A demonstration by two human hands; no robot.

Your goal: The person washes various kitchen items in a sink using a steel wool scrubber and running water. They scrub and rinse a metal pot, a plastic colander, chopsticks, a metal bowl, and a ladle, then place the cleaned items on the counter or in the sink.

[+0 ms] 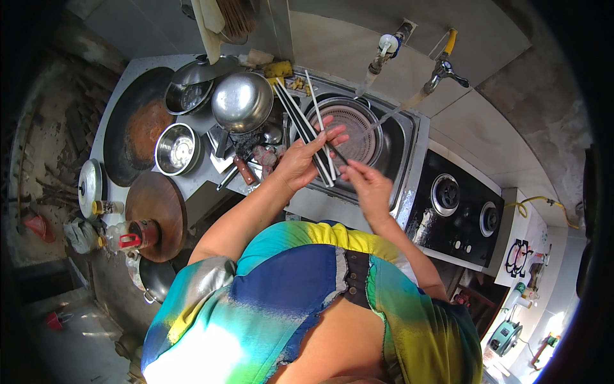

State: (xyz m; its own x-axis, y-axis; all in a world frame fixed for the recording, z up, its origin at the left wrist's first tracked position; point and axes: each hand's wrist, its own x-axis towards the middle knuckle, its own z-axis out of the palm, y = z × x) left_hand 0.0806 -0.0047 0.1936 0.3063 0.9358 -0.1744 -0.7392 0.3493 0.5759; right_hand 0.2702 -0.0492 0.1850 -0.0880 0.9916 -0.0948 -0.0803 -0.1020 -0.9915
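Observation:
My left hand (305, 157) holds a bundle of black and white chopsticks (303, 128) over the sink's front edge. One white chopstick (314, 100) leans apart from the others. My right hand (368, 187) pinches the end of a dark chopstick (337, 152) that crosses toward the left palm. Below both hands is a stainless steel sink (399, 165). In it sits a metal basin with a pinkish plastic colander (352, 126) inside. Water runs from the right tap (439, 77) into the colander.
Left of the sink lie an upturned steel bowl (242, 102), a brown-handled tool (244, 170), a steel bowl (177, 149) and a large wok (134, 125). A round wooden board (160, 216) leans at the counter's front. To the right is a black gas hob (453, 211).

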